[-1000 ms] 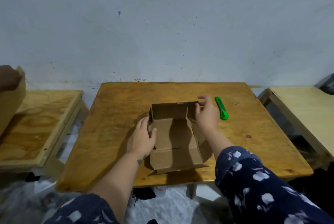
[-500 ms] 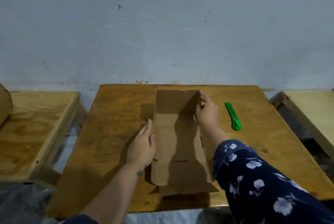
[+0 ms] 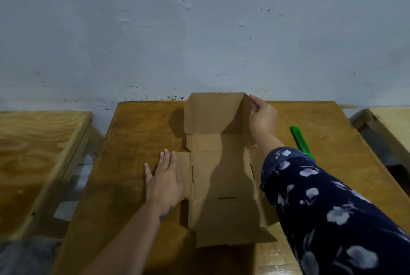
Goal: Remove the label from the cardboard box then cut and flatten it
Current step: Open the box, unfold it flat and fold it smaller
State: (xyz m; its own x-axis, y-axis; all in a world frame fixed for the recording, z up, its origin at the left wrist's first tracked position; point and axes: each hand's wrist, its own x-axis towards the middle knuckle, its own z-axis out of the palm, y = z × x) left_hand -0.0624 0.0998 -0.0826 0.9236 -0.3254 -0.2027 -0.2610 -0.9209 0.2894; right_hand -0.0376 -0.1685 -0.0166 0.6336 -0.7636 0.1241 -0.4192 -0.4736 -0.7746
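An unfolded brown cardboard box [image 3: 219,172] lies opened out on the wooden table [image 3: 133,141]. Its far panel [image 3: 213,112] stands upright near the wall. My right hand [image 3: 263,118] pinches the right top corner of that upright panel. My left hand [image 3: 165,178] lies flat, fingers spread, pressing the left side flap down onto the table. The near flap sticks out toward the table's front edge. A green box cutter [image 3: 302,140] lies on the table to the right of my right arm. No label is visible on the cardboard.
A lighter plywood table [image 3: 33,152] stands to the left across a narrow gap. Another pale table [image 3: 386,123] stands at the right. A grey wall [image 3: 199,30] rises directly behind the table.
The box has been opened out flatter and longer. Its far panel rose upright, with my right hand moving up and back with it. My left hand went flat onto the left flap.
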